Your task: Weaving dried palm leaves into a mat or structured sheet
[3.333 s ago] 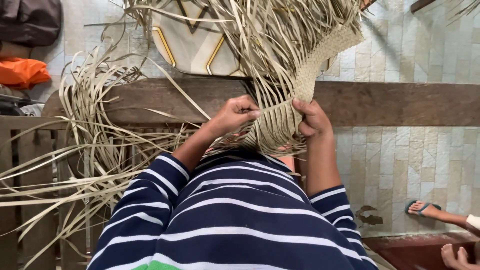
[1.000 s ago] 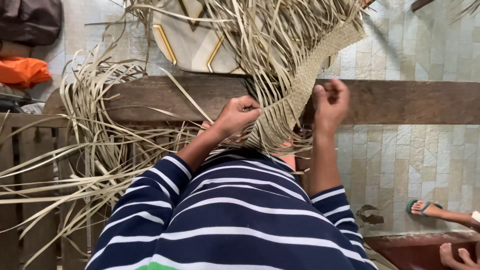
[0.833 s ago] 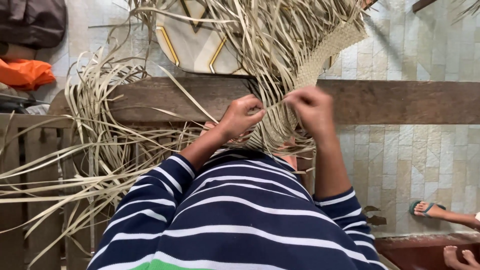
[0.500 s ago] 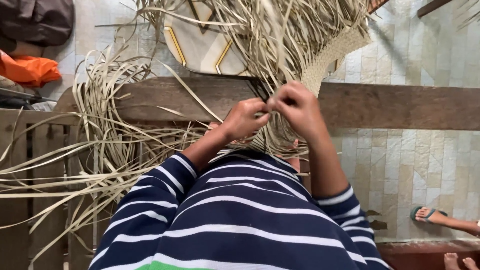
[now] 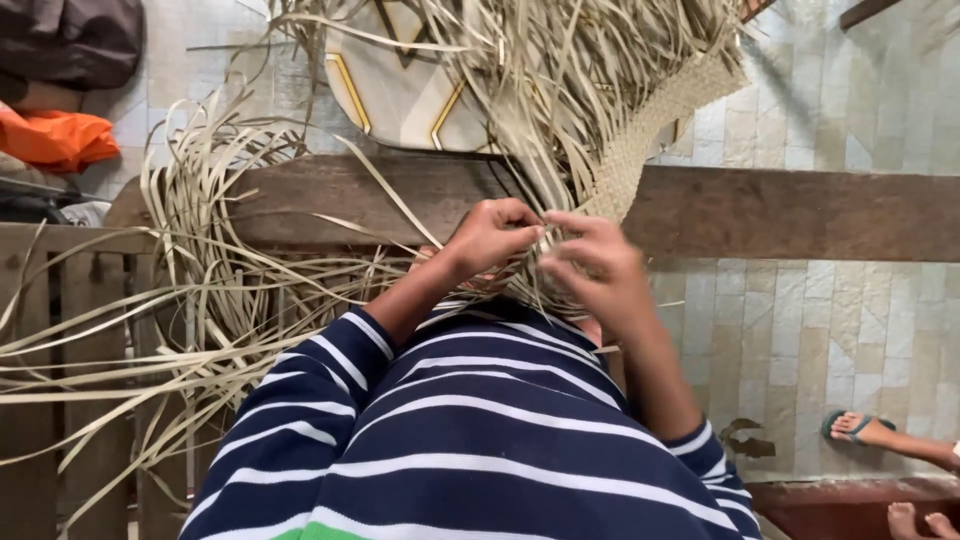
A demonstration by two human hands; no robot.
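Strips of dried palm leaf (image 5: 200,300) fan out everywhere around the two hands, which meet close together just above the person's striped jumper (image 5: 470,430). The left hand (image 5: 492,235) is curled nearly into a fist, fingertips pinched on the strips at the working edge of the woven mat (image 5: 640,140); the right hand (image 5: 590,268) sits just beside it, fingers bent and blurred, seemingly gripping a strand at the same edge, though how firm that hold is cannot be told. The mat's finished band climbs away from the right hand, up and beyond it, crossing the wooden beam (image 5: 800,210) that runs behind both hands. Loose strands spill in a tangle to the far side of the left hand, over the slatted bench (image 5: 60,290). Judging from this, the main risk is a strand slipping from the pinch, which would let the last crossings loosen at the edge. The dry leaf looks brittle, so a sharp bend between the fingers could crack or split it. The tangle beside the left hand could also snag a strand as it is drawn through. Another person's sandalled foot (image 5: 850,425) rests well away, below and beyond the right hand.
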